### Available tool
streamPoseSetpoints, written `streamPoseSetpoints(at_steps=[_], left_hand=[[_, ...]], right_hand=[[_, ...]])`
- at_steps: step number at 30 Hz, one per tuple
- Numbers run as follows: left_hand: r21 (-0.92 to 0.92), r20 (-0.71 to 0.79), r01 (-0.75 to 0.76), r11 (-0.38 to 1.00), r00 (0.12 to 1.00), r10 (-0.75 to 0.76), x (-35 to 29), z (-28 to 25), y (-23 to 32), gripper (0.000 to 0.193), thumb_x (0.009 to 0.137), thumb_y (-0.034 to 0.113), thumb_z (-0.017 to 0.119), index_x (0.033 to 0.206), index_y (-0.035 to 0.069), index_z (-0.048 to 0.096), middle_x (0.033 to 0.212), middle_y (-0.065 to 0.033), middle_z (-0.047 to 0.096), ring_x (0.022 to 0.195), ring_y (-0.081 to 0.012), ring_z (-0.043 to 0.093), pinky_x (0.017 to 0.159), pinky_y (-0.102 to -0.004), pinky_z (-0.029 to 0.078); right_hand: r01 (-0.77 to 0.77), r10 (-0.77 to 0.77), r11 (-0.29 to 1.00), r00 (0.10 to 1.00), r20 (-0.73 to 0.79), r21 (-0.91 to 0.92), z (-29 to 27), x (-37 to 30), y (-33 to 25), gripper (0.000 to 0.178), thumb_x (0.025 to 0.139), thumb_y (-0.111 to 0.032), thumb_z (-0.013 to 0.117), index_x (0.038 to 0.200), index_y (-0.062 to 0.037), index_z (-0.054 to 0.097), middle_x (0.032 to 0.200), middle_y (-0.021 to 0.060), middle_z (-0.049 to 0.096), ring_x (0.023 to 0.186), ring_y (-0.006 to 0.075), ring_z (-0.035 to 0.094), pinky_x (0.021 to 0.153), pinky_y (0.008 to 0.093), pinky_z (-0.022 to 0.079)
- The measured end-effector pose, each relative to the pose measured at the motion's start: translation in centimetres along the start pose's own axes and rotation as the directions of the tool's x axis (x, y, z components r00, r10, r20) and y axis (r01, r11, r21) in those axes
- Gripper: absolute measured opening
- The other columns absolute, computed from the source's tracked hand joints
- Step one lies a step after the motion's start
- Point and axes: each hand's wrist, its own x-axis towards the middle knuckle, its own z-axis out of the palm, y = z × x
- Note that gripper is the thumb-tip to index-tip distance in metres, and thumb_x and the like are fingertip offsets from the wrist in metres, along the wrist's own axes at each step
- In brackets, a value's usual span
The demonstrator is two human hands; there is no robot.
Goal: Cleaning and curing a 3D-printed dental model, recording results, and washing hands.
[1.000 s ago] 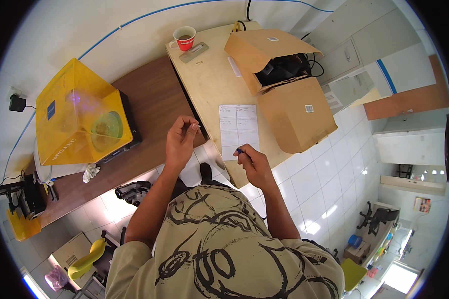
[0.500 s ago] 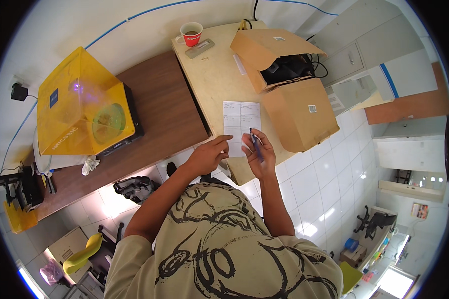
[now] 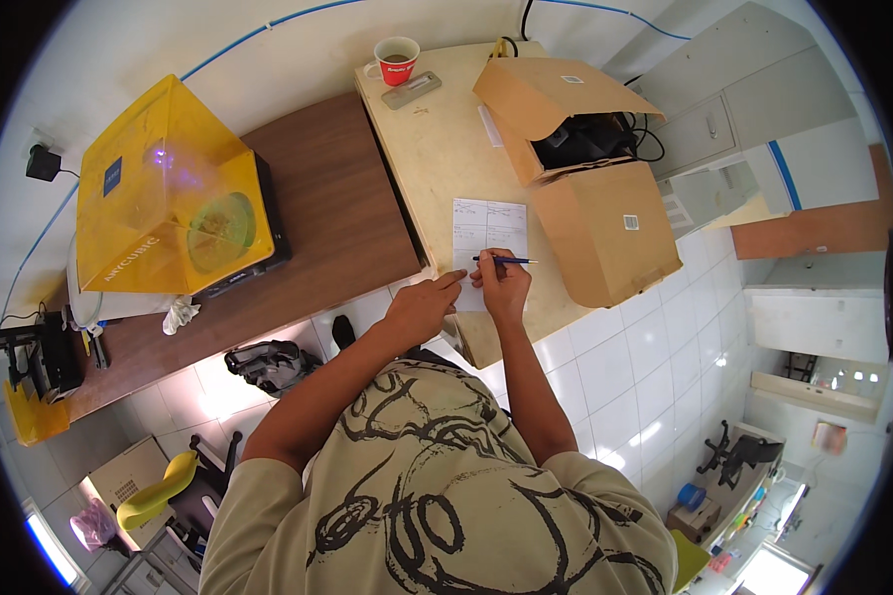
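Note:
A white sheet of paper (image 3: 490,220) with handwriting and ruled-off sections lies on the pale tabletop in front of me. My right hand (image 3: 504,289) is closed around a blue pen (image 3: 511,261) in a writing grip. The pen is tilted nearly level, its shaft extending to the right, and its left end is by my fingertips over the lower part of the sheet. My left hand (image 3: 425,309) lies with fingers stretched out, fingertips touching the sheet's lower left edge and holding nothing.
An open brown cardboard box (image 3: 605,228) with black items stands right of the paper. A red and white cup (image 3: 397,65) and a grey flat case (image 3: 412,90) sit at the far corner. On the brown desk (image 3: 327,188) at left stands a yellow-covered machine (image 3: 169,198).
My right hand has moved down onto the paper, and the pen has swung from upright to nearly level. The left hand has shifted slightly right, its fingers lower on the sheet.

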Motion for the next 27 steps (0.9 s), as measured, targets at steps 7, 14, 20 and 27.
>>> streamPoseSetpoints(at_steps=[7, 14, 20, 27], left_hand=[[0.017, 0.042, 0.017, 1.0, 0.999, -0.017, 0.0, 0.1, -0.3, 0.016, 0.09, 0.014, 0.064, 0.102, 0.006, 0.057, 0.15, 0.0, 0.047, 0.102, -0.0255, 0.065, 0.076, -0.0403, 0.055], [0.03, 0.091, 0.038, 0.999, 0.995, -0.041, 0.1, -0.2, 0.1, 0.018, 0.091, 0.013, 0.063, 0.106, 0.006, 0.057, 0.152, 0.0007, 0.044, 0.102, -0.0263, 0.065, 0.076, -0.0414, 0.056], [0.018, 0.074, 0.035, 0.999, 0.997, -0.036, 0.0, -0.2, 0.0, 0.018, 0.09, 0.013, 0.063, 0.106, 0.006, 0.057, 0.152, 0.0008, 0.044, 0.1, -0.027, 0.066, 0.075, -0.0421, 0.055], [0.06, 0.12, 0.041, 0.997, 0.992, -0.048, 0.0, -0.8, 0.4, 0.027, 0.091, 0.015, 0.063, 0.116, 0.004, 0.06, 0.153, 0.0001, 0.043, 0.102, -0.0241, 0.067, 0.075, -0.0397, 0.057]], right_hand=[[0.033, -0.035, 0.993, 0.999, -0.021, -0.112, 0.1, 0.1, 0.2, 0.021, 0.095, -0.016, 0.066, 0.094, 0.0049, 0.068, 0.069, 0.0083, 0.068, 0.059, 0.0119, 0.067, 0.052, 0.0259, 0.055], [0.031, -0.035, 0.989, 0.999, -0.029, -0.143, 0.3, 0.0, 0.0, 0.021, 0.095, -0.016, 0.067, 0.093, 0.0043, 0.069, 0.066, 0.0075, 0.068, 0.057, 0.0117, 0.067, 0.051, 0.0255, 0.054], [0.033, -0.036, 0.985, 0.999, -0.014, -0.17, 0.4, 0.0, -0.4, 0.021, 0.095, -0.017, 0.067, 0.092, 0.004, 0.069, 0.065, 0.0065, 0.067, 0.056, 0.0111, 0.066, 0.05, 0.0254, 0.053], [-0.018, 0.017, 0.988, 1.0, -0.007, -0.154, 0.3, -0.1, -0.6, 0.021, 0.095, -0.016, 0.068, 0.096, 0.0044, 0.069, 0.072, 0.0051, 0.067, 0.057, 0.0088, 0.062, 0.051, 0.0239, 0.051]])
